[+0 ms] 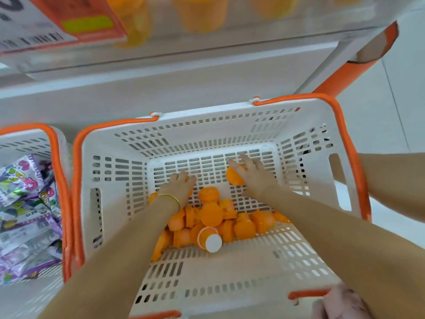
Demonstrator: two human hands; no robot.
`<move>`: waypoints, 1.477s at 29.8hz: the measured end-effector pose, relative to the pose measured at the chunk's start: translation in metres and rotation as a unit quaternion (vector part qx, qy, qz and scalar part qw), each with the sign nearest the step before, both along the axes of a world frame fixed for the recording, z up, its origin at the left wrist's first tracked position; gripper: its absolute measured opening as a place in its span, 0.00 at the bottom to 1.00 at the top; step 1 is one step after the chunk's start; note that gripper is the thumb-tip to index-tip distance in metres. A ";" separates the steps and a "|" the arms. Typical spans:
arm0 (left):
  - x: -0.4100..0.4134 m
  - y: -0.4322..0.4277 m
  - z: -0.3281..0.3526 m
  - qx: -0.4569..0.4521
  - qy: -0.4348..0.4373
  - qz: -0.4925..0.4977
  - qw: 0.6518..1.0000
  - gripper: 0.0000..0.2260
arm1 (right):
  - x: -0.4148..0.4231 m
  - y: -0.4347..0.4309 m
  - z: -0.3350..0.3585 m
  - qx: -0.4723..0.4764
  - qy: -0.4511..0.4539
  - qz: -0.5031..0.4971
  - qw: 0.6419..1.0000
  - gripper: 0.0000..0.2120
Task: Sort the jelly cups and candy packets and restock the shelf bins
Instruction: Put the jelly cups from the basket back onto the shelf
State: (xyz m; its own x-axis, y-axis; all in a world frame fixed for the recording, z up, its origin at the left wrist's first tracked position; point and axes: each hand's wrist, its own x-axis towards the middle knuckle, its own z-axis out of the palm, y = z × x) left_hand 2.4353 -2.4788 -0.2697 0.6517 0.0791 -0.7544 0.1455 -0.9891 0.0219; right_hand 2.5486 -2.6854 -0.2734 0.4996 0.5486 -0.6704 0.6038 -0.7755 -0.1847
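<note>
Head view: a white basket (230, 125) with orange handles is seen from above, its jelly cups (211, 215) heaped toward 6 o'clock on the slotted floor. The left hand (179, 184), a gold bangle (171, 199) at the wrist, is curled around one orange cup (186, 180), largely hidden. At 1 o'clock of the heap, the right hand (255, 178) is laid, fingers outstretched, over a lone cup (233, 178). Candy packets (25, 215) are held in a second basket (30, 139) at 9 o'clock.
</note>
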 end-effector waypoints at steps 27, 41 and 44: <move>0.034 -0.013 -0.014 -0.103 -0.033 -0.249 0.962 0.28 | -0.023 -0.010 0.000 0.032 0.011 -0.074 0.997 0.32; -0.001 -0.006 -0.024 0.045 -0.063 -0.034 0.996 0.36 | -0.016 0.017 0.007 0.065 0.032 -0.082 0.994 0.33; -0.001 -0.005 -0.025 0.025 -0.065 -0.017 0.997 0.37 | -0.014 0.016 0.010 0.061 0.062 -0.085 0.993 0.33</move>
